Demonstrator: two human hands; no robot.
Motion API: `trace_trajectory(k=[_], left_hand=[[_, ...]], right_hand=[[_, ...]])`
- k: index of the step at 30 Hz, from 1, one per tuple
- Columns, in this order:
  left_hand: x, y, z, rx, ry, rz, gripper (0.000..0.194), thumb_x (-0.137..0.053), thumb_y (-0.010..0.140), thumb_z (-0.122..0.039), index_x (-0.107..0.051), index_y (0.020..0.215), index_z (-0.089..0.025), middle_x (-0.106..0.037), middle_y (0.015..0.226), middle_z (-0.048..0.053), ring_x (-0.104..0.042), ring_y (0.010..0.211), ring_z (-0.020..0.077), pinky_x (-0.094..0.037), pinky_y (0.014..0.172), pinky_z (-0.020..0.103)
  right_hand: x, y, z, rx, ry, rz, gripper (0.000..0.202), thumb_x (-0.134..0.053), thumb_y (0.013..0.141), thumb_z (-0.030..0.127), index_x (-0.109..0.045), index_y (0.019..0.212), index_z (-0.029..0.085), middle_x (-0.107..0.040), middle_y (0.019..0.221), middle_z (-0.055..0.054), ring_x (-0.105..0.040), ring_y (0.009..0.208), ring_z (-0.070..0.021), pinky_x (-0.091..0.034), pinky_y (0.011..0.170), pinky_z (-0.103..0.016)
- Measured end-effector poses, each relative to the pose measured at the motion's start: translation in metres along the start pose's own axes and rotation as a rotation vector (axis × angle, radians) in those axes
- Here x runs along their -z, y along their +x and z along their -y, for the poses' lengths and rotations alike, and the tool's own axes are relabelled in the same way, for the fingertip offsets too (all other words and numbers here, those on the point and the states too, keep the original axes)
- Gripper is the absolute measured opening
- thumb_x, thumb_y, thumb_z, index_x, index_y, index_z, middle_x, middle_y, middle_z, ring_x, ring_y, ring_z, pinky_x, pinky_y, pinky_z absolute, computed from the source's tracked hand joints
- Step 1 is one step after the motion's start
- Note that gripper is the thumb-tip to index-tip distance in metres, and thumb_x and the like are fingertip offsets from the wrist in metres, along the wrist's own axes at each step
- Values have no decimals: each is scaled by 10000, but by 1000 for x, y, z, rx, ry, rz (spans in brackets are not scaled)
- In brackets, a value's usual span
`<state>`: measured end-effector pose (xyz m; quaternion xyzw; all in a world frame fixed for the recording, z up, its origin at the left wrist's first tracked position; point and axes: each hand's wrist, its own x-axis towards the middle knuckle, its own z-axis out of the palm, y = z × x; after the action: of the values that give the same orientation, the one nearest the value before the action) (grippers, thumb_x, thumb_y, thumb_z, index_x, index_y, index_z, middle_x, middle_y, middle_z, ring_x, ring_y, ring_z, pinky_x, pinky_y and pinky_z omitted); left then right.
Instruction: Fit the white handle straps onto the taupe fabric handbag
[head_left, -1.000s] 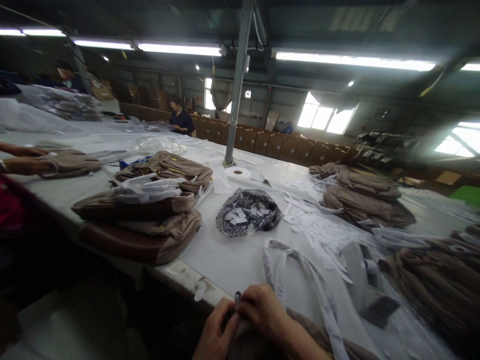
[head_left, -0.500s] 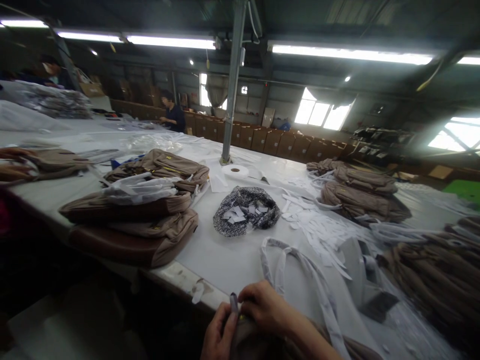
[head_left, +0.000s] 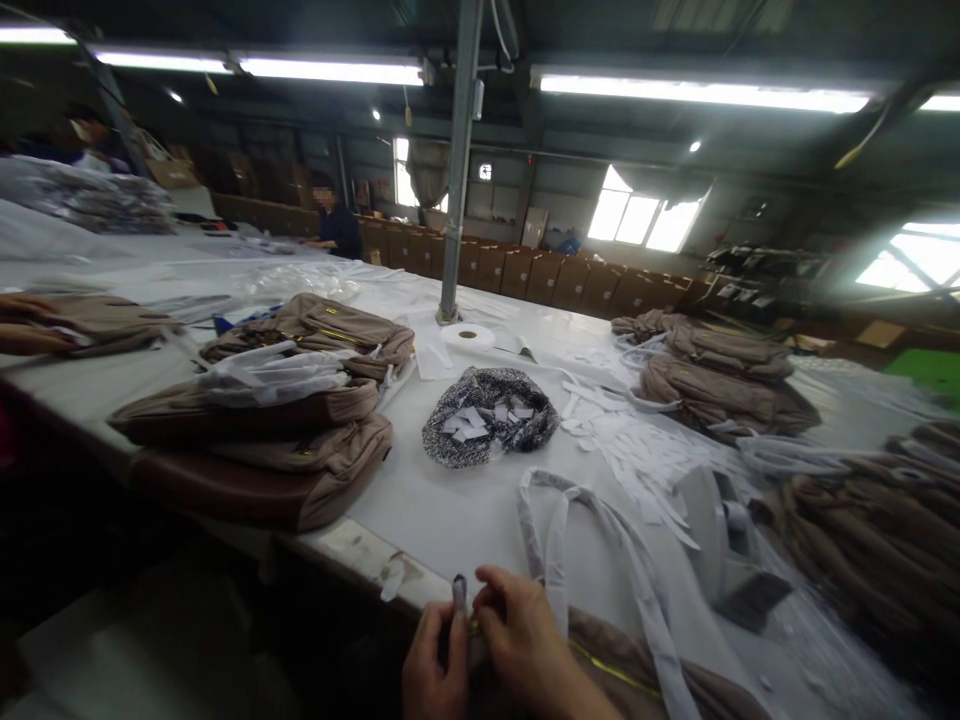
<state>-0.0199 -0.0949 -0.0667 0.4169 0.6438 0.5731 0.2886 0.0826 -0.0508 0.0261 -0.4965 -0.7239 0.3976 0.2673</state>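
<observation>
No writing can be read on anything here. At the near edge of the white counter (head_left: 457,510), the left hand (head_left: 429,672) and the right hand (head_left: 517,640) are close together on a tan bag (head_left: 615,680) with a yellow zipper line. The left hand pinches a small dark tab (head_left: 459,592) that sticks up between the two hands. The right hand presses its fingertips on the bag just beside the tab, curled tight on the cloth.

Grey straps (head_left: 570,540) lie on the counter right behind the hands. Farther back sits a speckled cloth bowl (head_left: 489,428) with small white paper slips (head_left: 480,420) inside it. More white slips are scattered to its right. A roll of white tape (head_left: 468,336) rests near a metal pole (head_left: 454,170).

To the left is a stack of tan bags (head_left: 262,440) with a clear plastic bag on top. More tan bags are piled on the right (head_left: 712,385). Brown boxes (head_left: 555,280) line the far wall, and a person (head_left: 334,222) stands there.
</observation>
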Motion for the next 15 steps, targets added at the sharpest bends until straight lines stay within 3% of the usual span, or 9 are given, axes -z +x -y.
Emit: trace_trajectory(k=[4,7,12,15], left_hand=[[2,-2,5,-98,34,6,302,-468,845,-489,-596,771,-226,-612,748,25,-589,737,189,-450,703,252],[3,-3,6,-111,65,-6,334,-445,846,-508,-605,760,-227,-620,761,46,-591,770,210,-455,712,273],[10,0,-3,54,0,139,300,-525,817,-486,-633,781,-209,-668,765,36,-635,758,198,-492,715,259],[17,7,-10,182,-178,137,435,-632,744,-477,-611,1062,-181,-703,960,66,-654,892,221,-513,800,290]], right_hand=[[-4,6,6,-20,-9,52,215,-484,672,66,-665,740,158,-652,637,11,-573,616,-126,-373,556,-194],[-6,5,2,-40,77,8,140,-544,689,110,-671,723,158,-642,638,18,-557,624,-121,-367,553,-189],[-7,2,-11,0,159,-44,98,-560,719,114,-648,693,150,-614,608,25,-533,597,-114,-373,561,-194],[-3,1,-15,29,216,-4,90,-565,721,106,-640,709,152,-612,624,29,-529,605,-111,-376,567,-192]])
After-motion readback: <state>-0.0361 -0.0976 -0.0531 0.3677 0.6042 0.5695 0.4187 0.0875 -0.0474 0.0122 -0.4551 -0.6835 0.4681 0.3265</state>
